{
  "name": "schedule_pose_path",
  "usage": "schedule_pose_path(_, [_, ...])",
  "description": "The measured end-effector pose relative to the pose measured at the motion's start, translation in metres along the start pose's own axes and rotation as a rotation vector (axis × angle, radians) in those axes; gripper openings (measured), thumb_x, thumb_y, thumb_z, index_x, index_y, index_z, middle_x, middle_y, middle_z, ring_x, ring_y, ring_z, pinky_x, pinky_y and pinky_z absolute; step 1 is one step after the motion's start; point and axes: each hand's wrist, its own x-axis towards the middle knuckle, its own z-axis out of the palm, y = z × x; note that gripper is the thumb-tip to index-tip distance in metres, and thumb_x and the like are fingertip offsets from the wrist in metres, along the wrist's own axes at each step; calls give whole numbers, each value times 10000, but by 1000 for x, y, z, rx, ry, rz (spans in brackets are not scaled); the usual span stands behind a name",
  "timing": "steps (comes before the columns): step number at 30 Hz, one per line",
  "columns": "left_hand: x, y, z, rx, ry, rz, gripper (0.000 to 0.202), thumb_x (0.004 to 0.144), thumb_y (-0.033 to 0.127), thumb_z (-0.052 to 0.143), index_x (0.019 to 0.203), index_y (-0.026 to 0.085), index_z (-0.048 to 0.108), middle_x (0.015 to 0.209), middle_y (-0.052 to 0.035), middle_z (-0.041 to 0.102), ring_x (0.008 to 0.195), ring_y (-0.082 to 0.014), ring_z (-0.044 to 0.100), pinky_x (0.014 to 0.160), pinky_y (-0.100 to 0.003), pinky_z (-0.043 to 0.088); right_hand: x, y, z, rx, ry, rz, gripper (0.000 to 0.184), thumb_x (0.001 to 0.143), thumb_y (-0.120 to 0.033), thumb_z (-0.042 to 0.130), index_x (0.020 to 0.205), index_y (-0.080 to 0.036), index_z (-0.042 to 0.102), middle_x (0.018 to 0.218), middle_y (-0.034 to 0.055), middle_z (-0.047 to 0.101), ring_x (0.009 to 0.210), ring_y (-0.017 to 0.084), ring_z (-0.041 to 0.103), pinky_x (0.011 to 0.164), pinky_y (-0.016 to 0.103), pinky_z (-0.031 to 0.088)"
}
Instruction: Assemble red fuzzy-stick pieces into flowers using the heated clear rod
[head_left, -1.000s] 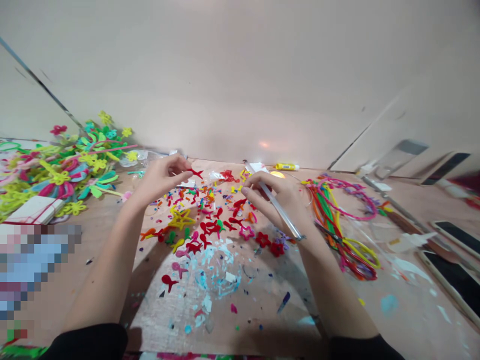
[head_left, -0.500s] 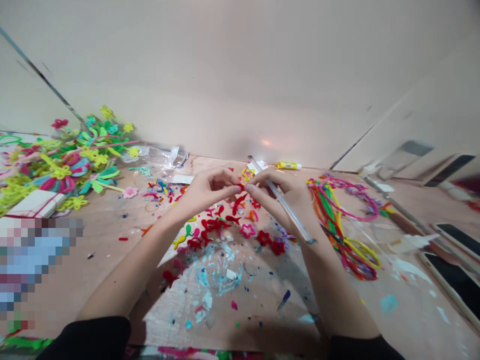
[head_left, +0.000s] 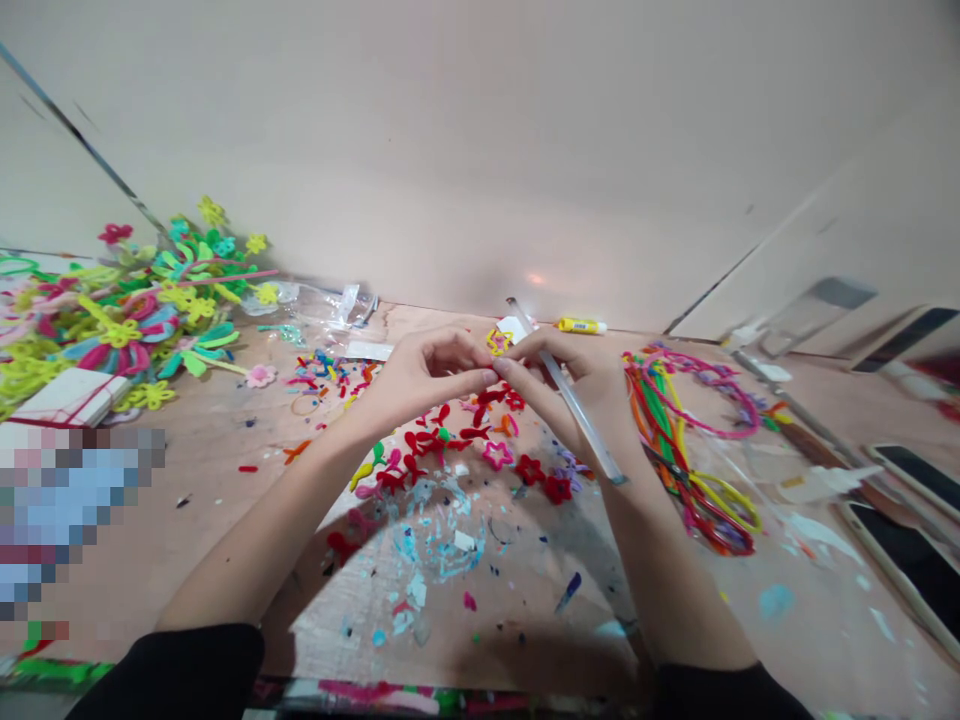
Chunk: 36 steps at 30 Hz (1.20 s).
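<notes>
My left hand (head_left: 424, 375) is pinched shut, its fingertips meeting those of my right hand (head_left: 577, 385) above the wooden table (head_left: 210, 470). The small red fuzzy piece it carried is almost hidden between the fingertips. My right hand is closed round a clear plastic stick (head_left: 581, 420) that slants from the far wall side down past my wrist. Directly under both hands lie several scattered red, pink and yellow fuzzy shapes (head_left: 480, 450).
A heap of yellow, green and pink pipe-cleaner flowers (head_left: 135, 310) fills the far left beside a white box (head_left: 71, 400). A bundle of coloured pipe cleaners (head_left: 682, 440) lies right of my right hand. A yellow glue tube (head_left: 577, 325) sits by the wall, and dark phones (head_left: 915, 470) lie far right.
My left hand carried the red piece from the left over to my right hand's fingertips. The right hand with the clear stick rose slightly towards it.
</notes>
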Motion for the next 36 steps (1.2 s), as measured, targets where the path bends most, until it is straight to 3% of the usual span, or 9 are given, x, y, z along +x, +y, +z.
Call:
schedule_pose_path(16, [0, -4, 3, -33, 12, 35, 182, 756, 231, 762, 837, 152, 619, 709, -4, 704, 633, -108, 670, 583, -208, 500, 0, 2, 4, -37, 25, -5, 148, 873, -268, 674, 755, -187, 636, 583, -60, 461, 532, 82, 417, 559, 246, 345])
schedule_pose_path(26, [-2, 5, 9, 41, 92, 29, 168, 700, 197, 744, 773, 159, 597, 637, 17, 676, 595, -102, 658, 551, -196, 495, 0, -1, 4, -74, 25, -12, 147, 868, -251, 683, 747, -185, 630, 592, -58, 484, 534, 79, 436, 570, 237, 357])
schedule_pose_path(36, [-4, 3, 8, 195, 132, 79, 128, 706, 204, 705, 790, 161, 618, 685, -7, 695, 618, -123, 671, 557, -222, 491, -2, -1, 4, -58, 15, 28, 143, 880, -276, 676, 768, -194, 643, 595, -62, 467, 550, 82, 432, 587, 241, 360])
